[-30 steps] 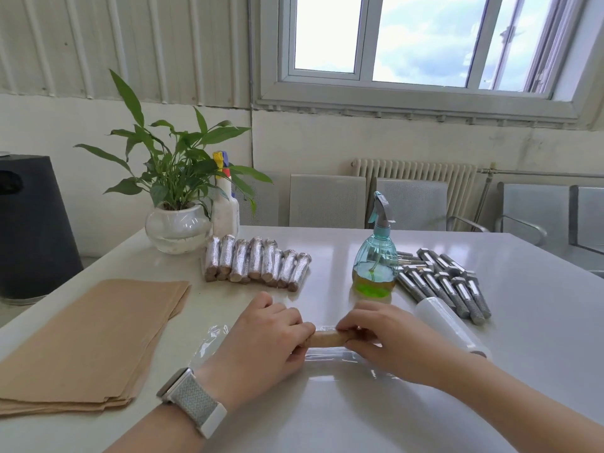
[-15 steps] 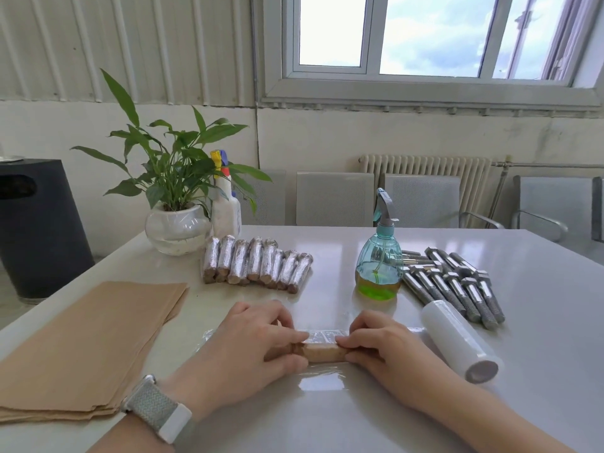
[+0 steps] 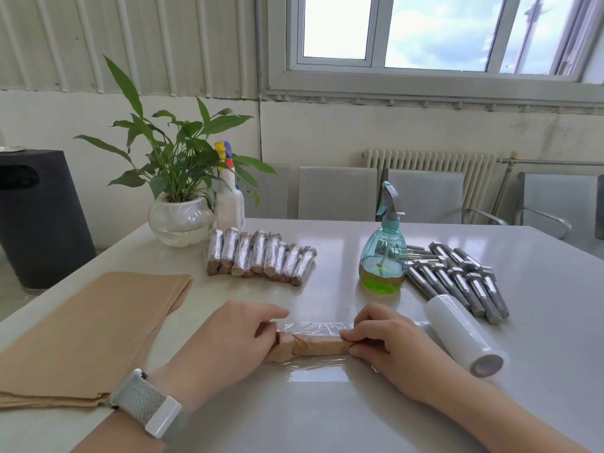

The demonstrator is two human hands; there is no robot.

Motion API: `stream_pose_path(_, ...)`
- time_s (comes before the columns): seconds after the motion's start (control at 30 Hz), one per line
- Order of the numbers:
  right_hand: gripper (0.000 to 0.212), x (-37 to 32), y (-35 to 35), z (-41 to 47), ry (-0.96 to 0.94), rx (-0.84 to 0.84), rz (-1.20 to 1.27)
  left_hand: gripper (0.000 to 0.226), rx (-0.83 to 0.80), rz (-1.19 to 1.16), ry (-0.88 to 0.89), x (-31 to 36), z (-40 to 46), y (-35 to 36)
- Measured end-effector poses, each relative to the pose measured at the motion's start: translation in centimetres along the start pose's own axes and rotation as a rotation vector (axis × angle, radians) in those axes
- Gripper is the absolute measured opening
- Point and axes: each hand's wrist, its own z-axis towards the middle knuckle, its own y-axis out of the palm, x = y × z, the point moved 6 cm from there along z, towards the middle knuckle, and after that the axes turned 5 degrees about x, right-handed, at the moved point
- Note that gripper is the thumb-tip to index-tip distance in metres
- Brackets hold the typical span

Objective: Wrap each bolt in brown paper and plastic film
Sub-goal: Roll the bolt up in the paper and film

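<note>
Bolt [image 3: 313, 346] in brown paper lies on clear film [image 3: 313, 367] on the tabletop [image 3: 327, 420]. Left hand [image 3: 228, 344] and right hand [image 3: 389, 344] curl fingers round its ends. It's probably heavy and stiff; the film looks thin and clingy.

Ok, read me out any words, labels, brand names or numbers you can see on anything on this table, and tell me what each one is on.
No text can be read anywhere.
White spray bottle beside the potted plant: a label may be there, too blurred to read.
Teal spray bottle: no label shows.
Film roll, brown paper sheets, wrapped bolts, bare bolts: no print shows.
Watch on the left wrist: only its band and side show.
</note>
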Motion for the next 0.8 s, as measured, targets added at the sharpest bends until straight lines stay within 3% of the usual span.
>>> stream_pose_path(0.23, 0.015, 0.0, 0.0, -0.1, 0.030, -0.005, 0.027, 0.053, -0.184, 0.016, -0.006, 0.0, -0.4, 0.5)
stream_pose_path(0.4, 0.013, 0.1, 0.0, 0.0, 0.046, -0.011, 0.038, 0.033, -0.253, -0.011, -0.072, -1.5, -0.2, 0.3)
stream_pose_path(0.63, 0.013, 0.5, 0.1, 0.2, 0.114, -0.025, 0.088, 0.016, -0.218, -0.097, -0.177, -2.3, -0.1, 0.7)
stream_pose_path(0.8, 0.015, 0.9, 0.2, 0.3, 0.159, -0.036, 0.105, 0.010, -0.188, 0.016, -0.151, -2.2, -0.2, 0.5)
